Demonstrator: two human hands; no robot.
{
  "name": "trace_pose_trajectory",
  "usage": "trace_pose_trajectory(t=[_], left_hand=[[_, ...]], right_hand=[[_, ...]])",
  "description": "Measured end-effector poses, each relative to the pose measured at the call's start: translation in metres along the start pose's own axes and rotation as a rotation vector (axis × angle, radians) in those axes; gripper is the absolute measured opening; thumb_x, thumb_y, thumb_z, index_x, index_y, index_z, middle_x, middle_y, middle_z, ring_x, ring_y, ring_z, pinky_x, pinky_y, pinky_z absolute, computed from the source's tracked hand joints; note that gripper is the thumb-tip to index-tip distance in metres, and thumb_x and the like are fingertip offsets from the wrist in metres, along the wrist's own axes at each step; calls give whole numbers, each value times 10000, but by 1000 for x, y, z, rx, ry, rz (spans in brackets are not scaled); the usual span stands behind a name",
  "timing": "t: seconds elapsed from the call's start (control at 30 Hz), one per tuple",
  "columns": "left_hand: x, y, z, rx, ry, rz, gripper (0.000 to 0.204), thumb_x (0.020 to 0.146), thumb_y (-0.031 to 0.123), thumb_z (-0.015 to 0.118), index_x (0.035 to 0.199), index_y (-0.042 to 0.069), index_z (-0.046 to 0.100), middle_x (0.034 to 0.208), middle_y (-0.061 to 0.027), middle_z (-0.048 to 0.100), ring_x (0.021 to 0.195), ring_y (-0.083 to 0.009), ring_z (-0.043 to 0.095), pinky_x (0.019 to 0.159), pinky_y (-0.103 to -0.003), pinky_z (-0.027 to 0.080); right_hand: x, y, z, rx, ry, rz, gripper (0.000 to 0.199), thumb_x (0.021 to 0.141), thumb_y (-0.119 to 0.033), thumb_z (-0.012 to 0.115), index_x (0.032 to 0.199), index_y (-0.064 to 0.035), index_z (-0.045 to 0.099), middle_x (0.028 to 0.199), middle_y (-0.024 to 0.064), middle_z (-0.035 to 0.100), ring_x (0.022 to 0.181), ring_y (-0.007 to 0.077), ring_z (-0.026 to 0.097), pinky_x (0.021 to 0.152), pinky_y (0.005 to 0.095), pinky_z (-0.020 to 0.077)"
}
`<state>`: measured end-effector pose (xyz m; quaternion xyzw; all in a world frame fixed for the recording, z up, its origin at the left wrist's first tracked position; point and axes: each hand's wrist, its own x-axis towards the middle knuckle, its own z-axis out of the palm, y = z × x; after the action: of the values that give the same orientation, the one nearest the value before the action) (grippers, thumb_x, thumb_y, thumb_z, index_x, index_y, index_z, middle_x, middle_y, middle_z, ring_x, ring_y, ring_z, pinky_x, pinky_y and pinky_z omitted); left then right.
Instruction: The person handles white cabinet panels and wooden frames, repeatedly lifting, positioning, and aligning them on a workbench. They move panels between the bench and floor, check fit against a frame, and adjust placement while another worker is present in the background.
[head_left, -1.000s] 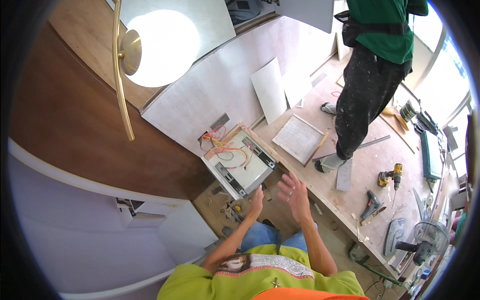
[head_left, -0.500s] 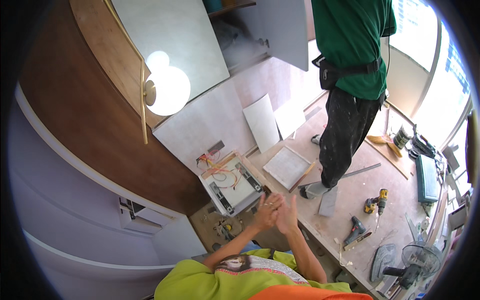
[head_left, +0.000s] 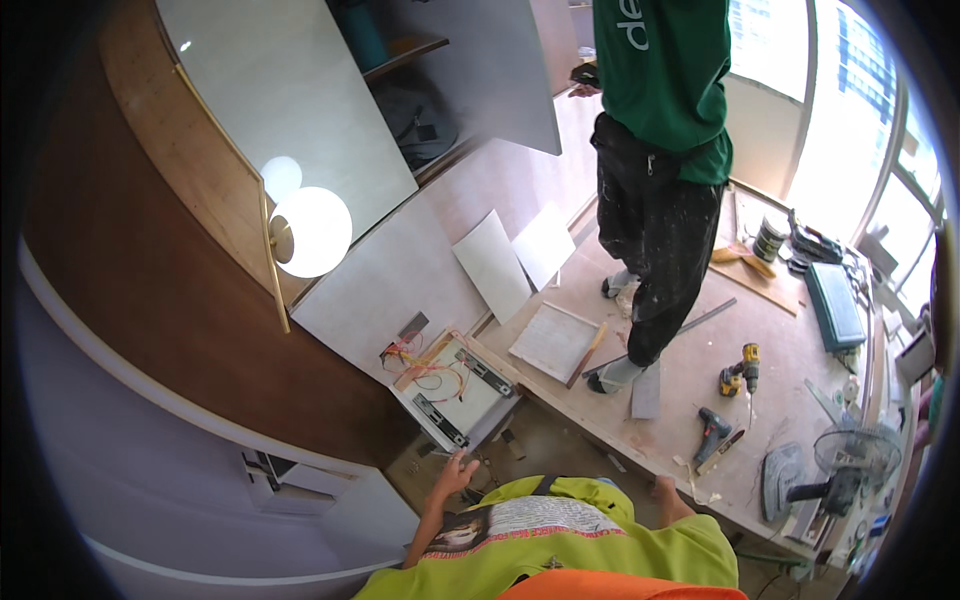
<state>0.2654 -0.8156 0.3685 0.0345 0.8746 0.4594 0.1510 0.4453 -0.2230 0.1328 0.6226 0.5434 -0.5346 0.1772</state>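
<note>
My left hand (head_left: 454, 477) is raised, its fingers apart and holding nothing. It is just below the near corner of a shallow white drawer box (head_left: 470, 436) with black metal slides and loose red and yellow wires. My right hand (head_left: 667, 487) is at the near edge of a wide wooden worktop (head_left: 600, 425). Most of it is foreshortened, so its fingers are hard to make out. On that worktop, a white square tray-like panel (head_left: 556, 340) lies beyond the drawer box, with a wooden strip along one side.
A person in green (head_left: 660, 200) stands on the worktop, a dark object in one hand. Near them lie a yellow drill (head_left: 742, 371), a grey drill (head_left: 712, 432), a teal case (head_left: 834, 306) and a fan (head_left: 845, 480). An open cabinet door (head_left: 510, 75) juts out above.
My hands were together in front of me and have parted, the left toward the drawer box, the right toward the worktop edge. The person in green has turned, and one hand now shows.
</note>
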Motion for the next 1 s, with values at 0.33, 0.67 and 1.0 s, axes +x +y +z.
trace_pose_trajectory(t=[0.33, 0.67, 1.0], left_hand=[[28, -25, -48, 397, -326, -9, 800, 864, 565, 655, 1413, 11, 475, 1272, -258, 609, 1166, -327, 614, 974, -387, 474], [75, 6, 12, 245, -594, -13, 716, 900, 448, 659, 1380, -55, 485, 1357, -264, 549, 1271, -330, 531, 1057, -381, 407], [68, -9, 62, 56, -722, -23, 668, 929, 434, 655, 1372, -38, 493, 1197, -157, 641, 987, -211, 624, 877, -338, 502]], right_hand=[[-100, 52, 120, -51, 9, -677, 337, 869, -277, 618, 1072, -13, 670, 997, 184, 699, 958, 306, 636, 899, 404, 487], [-157, 76, 70, 311, 311, -342, 407, 865, -268, 648, 1170, 1, 663, 1116, 142, 693, 1037, 244, 640, 913, 356, 489], [-219, 183, 72, 316, 261, -180, 346, 835, -246, 669, 1088, -11, 697, 920, 101, 702, 751, 190, 644, 687, 331, 515]])
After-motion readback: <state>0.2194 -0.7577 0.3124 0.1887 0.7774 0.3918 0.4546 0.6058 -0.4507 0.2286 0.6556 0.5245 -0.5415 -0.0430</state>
